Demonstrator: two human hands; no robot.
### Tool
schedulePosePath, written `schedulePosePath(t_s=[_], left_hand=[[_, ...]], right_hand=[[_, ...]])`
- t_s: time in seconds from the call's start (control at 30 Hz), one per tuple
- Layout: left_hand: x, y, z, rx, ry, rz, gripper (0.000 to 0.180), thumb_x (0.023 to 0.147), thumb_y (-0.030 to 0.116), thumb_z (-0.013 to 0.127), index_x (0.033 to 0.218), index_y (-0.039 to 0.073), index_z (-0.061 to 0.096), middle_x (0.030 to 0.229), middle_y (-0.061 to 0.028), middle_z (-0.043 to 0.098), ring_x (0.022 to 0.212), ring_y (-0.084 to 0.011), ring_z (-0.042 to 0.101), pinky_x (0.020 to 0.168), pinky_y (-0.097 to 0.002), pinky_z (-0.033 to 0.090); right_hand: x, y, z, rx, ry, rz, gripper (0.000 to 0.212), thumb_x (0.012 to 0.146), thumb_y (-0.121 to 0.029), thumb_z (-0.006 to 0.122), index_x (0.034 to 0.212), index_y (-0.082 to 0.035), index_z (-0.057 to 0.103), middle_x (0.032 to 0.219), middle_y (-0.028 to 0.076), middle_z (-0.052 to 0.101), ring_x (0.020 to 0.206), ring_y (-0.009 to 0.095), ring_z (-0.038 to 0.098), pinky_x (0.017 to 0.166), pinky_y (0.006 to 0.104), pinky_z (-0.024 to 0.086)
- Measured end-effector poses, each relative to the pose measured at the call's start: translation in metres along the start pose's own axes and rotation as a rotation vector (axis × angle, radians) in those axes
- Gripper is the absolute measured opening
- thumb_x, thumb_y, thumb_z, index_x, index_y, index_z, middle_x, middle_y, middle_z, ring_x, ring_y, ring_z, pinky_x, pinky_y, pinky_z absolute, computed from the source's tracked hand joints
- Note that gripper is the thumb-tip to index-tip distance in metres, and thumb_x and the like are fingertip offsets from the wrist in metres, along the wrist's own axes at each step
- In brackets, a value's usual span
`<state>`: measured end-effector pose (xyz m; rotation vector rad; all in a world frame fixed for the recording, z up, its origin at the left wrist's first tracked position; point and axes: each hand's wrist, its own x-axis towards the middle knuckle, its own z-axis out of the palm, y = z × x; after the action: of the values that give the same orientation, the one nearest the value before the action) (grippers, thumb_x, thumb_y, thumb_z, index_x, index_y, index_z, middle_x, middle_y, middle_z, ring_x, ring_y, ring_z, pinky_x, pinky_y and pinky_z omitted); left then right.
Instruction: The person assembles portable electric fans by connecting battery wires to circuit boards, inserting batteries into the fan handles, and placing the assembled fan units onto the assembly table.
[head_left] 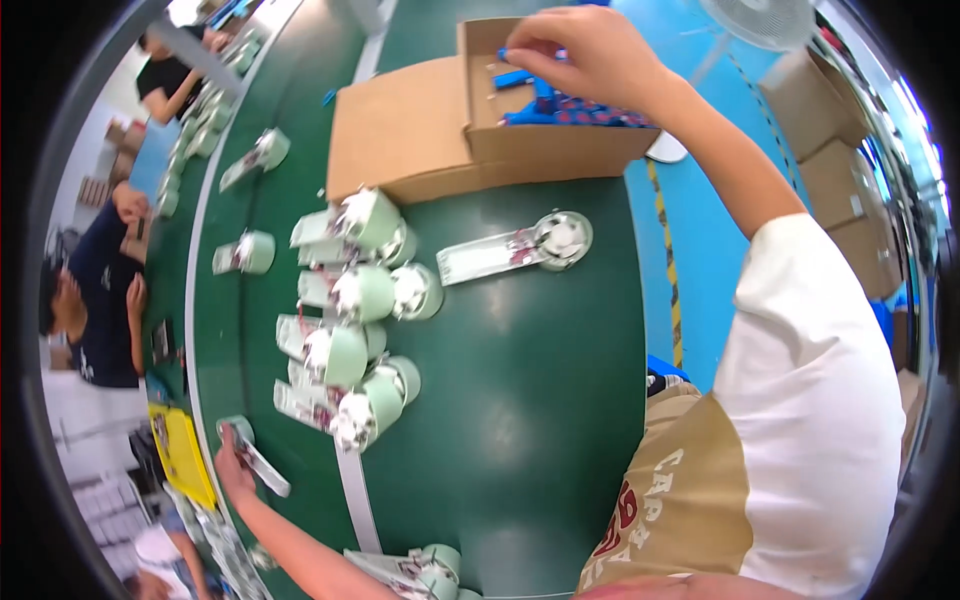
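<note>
Left hand (236, 472) at the left, grip closed on a pale green unit (268, 472), right hand (585, 58) over blue pieces (545, 100) in the far cardboard box (560, 155), its grip unclear, similar units (364, 294) clustered on the bench (520, 400).

The person's right arm (715, 145) reaches forward, the right hand (585, 55) curled downward. The left forearm (305, 550) stretches far out leftward, the left hand (236, 468) extended at its end.
</note>
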<state>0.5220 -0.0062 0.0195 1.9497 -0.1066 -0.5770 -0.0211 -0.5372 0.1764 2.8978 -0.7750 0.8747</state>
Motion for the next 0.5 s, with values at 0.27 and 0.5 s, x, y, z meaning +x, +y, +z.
schedulePosePath(t_s=[0.27, 0.5], left_hand=[[-0.004, -0.008, 0.025, -0.034, 0.121, -0.061, 0.046, 0.082, 0.035, 0.085, 0.109, 0.002, 0.069, 0.097, -0.0075, 0.070, 0.078, -0.0206, 0.067, 0.068, -0.0373, 0.056], [-0.051, -0.021, 0.021, -0.290, 0.233, -0.087, 0.056, 0.079, 0.022, 0.088, 0.120, -0.007, 0.063, 0.116, -0.0144, 0.068, 0.099, -0.0244, 0.069, 0.086, -0.0413, 0.059]], right_hand=[[0.041, 0.068, 0.031, 0.103, -0.261, -0.126, 0.020, 0.081, -0.021, 0.075, 0.097, -0.009, 0.075, 0.086, 0.011, 0.073, 0.078, 0.028, 0.071, 0.071, 0.0403, 0.054], [0.073, 0.032, 0.061, -0.181, -0.703, -0.165, 0.027, 0.068, -0.016, 0.078, 0.089, 0.001, 0.074, 0.083, 0.020, 0.072, 0.079, 0.036, 0.071, 0.065, 0.0461, 0.054]])
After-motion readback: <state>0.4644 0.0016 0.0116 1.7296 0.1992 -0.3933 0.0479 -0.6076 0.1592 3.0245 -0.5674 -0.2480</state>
